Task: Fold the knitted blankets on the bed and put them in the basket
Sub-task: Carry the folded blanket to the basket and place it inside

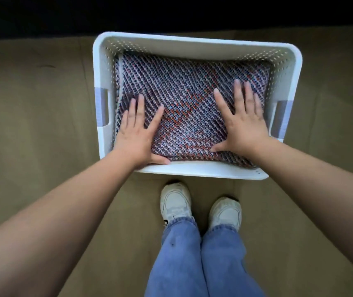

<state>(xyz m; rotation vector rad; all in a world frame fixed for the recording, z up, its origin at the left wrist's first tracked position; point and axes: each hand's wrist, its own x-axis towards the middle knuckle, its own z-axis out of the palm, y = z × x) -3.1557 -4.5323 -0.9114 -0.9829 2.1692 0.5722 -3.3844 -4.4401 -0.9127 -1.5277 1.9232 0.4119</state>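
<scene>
basket (pixel 199 170) on floor | folded blanket (pixel 192 99) fills it | left hand (pixel 137 133), right hand (pixel 243 123) flat, fingers spread, pressing, gripping nothing | risk: uneven pressing rumples fold

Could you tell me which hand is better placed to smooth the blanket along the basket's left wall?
Left, probably: the left hand lies flat on the blanket beside that wall of the basket; the right hand lies opposite.

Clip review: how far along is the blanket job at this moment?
Done: a folded knitted blanket lies inside the white basket, covering its floor. In hand: the left hand and right hand press flat on it, fingers straight. Left: no other blankets are in view, so I cannot tell whether more wait.
</scene>
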